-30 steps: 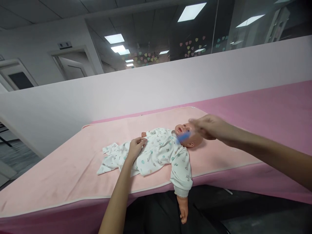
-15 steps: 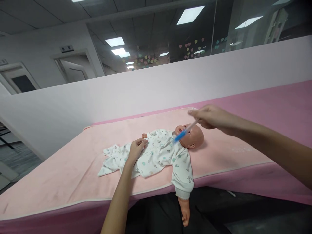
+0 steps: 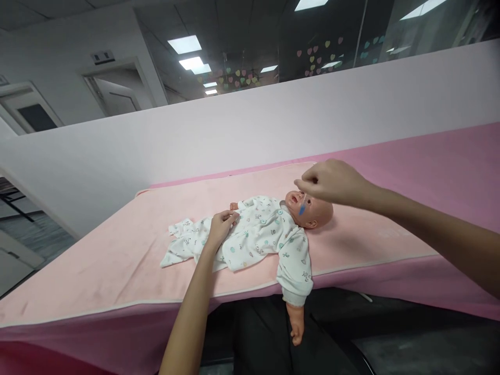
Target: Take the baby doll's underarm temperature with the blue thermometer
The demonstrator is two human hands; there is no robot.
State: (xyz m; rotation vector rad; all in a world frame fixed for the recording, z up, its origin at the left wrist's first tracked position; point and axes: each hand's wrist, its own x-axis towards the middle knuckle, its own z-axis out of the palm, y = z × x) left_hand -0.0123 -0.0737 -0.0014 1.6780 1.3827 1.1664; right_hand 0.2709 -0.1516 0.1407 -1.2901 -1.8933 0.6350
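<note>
A baby doll (image 3: 258, 234) in a white printed outfit lies on its back, its head (image 3: 318, 212) to the right and one arm hanging over the front edge. My left hand (image 3: 222, 226) rests on the doll's lower belly, fingers laid loosely over the cloth. Above the doll's face, my right hand (image 3: 332, 179) is closed in a pinch around a thin, pale-handled stick with a blue end (image 3: 302, 209). The blue end points down in front of the face; whether it touches cannot be told. Most of the handle is hidden by my fingers, and its exact kind is unclear.
A peach blanket (image 3: 128, 245) lies under the doll on a pink-covered table (image 3: 449, 172). Behind it stands a low white wall (image 3: 234, 135) with glass above. My dark-clothed lap (image 3: 265, 333) is below the front edge.
My right hand has turned, and the stick now hangs more steeply, its blue end nearer the doll's face than its chest. My left hand stays on the belly. The view has tilted slightly down.
</note>
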